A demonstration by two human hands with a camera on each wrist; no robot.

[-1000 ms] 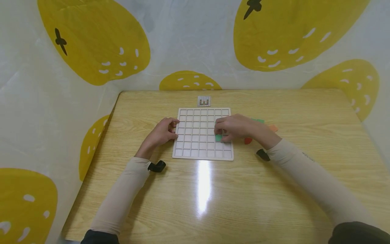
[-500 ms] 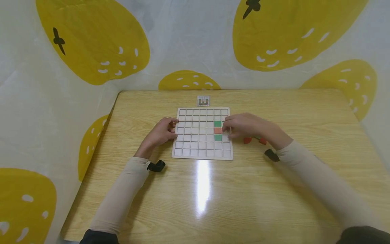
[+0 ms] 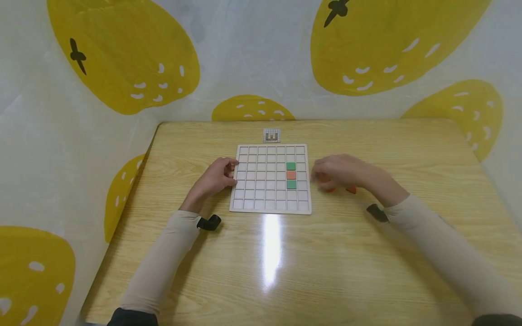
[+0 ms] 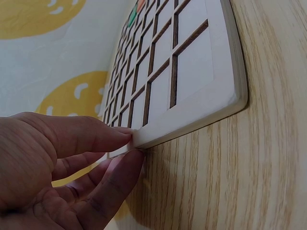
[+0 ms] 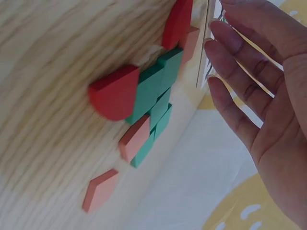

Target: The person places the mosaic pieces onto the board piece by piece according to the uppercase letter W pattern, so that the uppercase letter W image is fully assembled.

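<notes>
A pale wooden grid board (image 3: 261, 194) lies flat on the table. Two green square tiles (image 3: 291, 166) with an orange square tile (image 3: 291, 174) between them fill three cells in a column near its right side. The thumb and a finger of my left hand (image 3: 216, 176) pinch the board's left edge, seen close in the left wrist view. My right hand (image 3: 338, 171) hovers just right of the board, holding nothing, its fingers loosely bent. Beside it in the right wrist view lie a rounded red piece (image 5: 114, 95), several green tiles (image 5: 147, 91) and orange pieces (image 5: 136, 138).
A small card (image 3: 271, 135) with a printed grid pattern lies behind the board. The wooden table (image 3: 228, 267) meets a fruit-patterned sheet (image 3: 261, 54) at the back and left. Another red piece (image 5: 177, 24) lies at the top of the right wrist view.
My right hand has drawn back rightward off the board, leaving the green and orange tiles in their cells uncovered. My left hand stays at the board's left edge.
</notes>
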